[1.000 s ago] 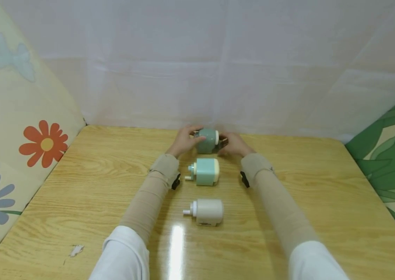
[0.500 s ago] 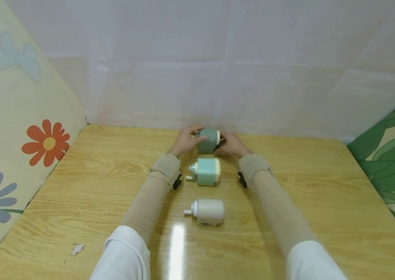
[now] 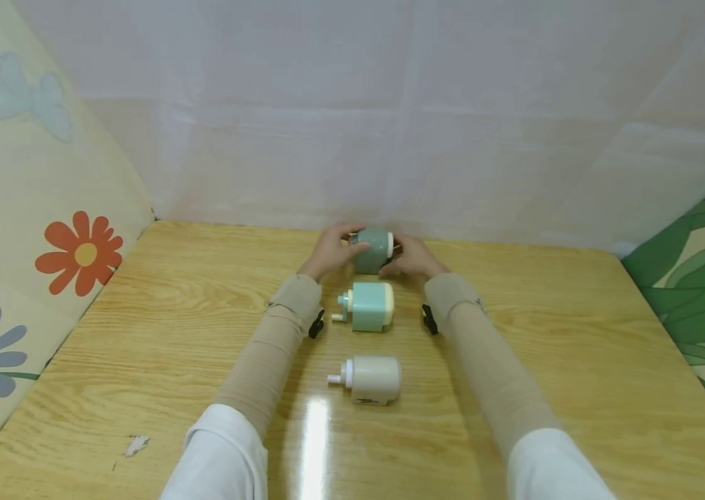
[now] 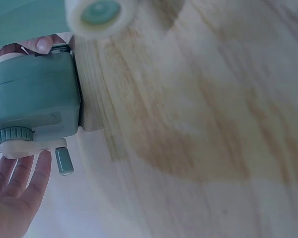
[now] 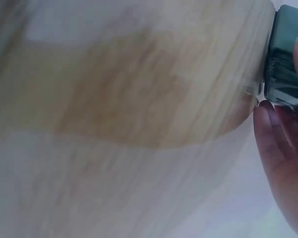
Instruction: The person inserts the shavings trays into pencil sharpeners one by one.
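Where both hands [image 3: 333, 251] meet, the sharpener [image 3: 372, 250] is dull green.

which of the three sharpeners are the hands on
The dark green sharpener farthest back; the mint sharpener and the cream sharpener sit untouched nearer the person.

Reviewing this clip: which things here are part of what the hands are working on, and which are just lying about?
In hand:
- dark green sharpener, held between the left hand and the right hand

Lying about:
- mint sharpener, untouched
- cream sharpener, untouched
- wooden table
- paper scrap
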`<state>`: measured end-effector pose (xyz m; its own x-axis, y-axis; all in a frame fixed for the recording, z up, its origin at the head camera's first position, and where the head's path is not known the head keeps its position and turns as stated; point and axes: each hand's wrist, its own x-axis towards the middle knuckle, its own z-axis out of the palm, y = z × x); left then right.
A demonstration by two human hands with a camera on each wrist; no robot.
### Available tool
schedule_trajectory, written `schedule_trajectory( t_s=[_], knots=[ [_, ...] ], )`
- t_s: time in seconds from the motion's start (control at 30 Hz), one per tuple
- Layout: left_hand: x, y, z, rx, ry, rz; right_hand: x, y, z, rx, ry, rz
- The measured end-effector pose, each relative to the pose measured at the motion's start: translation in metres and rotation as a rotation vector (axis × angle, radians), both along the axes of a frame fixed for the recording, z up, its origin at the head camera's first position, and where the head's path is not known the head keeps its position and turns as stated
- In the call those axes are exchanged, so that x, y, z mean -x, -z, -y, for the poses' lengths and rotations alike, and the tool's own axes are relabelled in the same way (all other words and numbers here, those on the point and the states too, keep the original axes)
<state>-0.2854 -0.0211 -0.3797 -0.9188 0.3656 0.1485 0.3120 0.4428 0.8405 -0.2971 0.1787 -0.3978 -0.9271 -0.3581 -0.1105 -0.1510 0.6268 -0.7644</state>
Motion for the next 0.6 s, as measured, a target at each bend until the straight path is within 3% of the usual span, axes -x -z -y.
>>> schedule_trajectory(
  t_s=[0.27, 0.6],
  knots=[
    [-0.0034, 0.0005, -0.0048, 0.007, 0.028, -0.008, -0.0036, 0.0037, -0.0019, -0.010, 0.017, -0.038],
    [-0.0010, 0.0024, -0.0057, 0.029, 0.034, -0.035, -0.0029, 0.0040, -0.0007, -0.016, -0.003, -0.012]
  ],
)
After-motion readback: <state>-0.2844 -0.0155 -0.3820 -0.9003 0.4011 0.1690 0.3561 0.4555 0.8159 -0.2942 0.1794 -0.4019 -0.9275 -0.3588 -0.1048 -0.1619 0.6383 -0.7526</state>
